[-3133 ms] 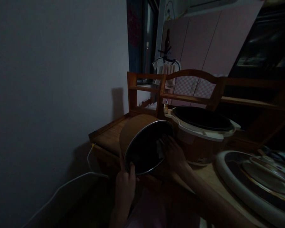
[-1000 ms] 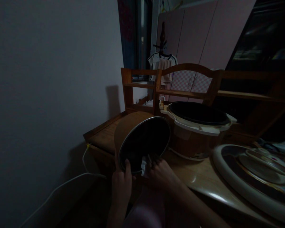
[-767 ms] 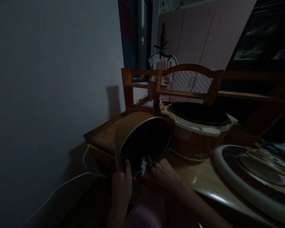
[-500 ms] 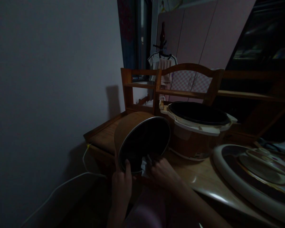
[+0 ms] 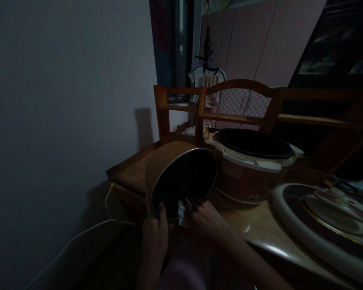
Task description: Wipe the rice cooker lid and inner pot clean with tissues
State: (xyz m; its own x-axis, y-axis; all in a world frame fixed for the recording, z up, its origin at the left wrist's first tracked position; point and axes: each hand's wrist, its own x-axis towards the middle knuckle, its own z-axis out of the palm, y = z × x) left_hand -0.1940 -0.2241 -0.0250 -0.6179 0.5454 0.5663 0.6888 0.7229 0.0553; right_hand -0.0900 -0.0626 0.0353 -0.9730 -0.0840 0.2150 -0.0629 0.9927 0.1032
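Note:
A round inner pot (image 5: pixel 166 161) with a dark inside and a thin bright rim lies tipped toward me at the desk's front edge. My left hand (image 5: pixel 157 225) grips its lower left rim, the thumb inside and the other fingers mostly hidden behind the wall. My right hand (image 5: pixel 201 215) is closed on a crumpled white tissue (image 5: pixel 181 212) at the pot's lower rim; its fingertips are lost in the dark. Right behind the pot stands a rice cooker body (image 5: pixel 245 181) with its top uncovered.
The cooker's large round lid (image 5: pixel 329 225) lies on the wooden desk (image 5: pixel 254 225) at the right. A wooden shelf frame (image 5: pixel 238 119) rises along the back. A white cord (image 5: pixel 87 228) hangs down at the left by the wall (image 5: pixel 63 100).
My right hand has shifted very slightly to the left along the pot's lower rim with the tissue. My left hand and the pot stay nearly where they were.

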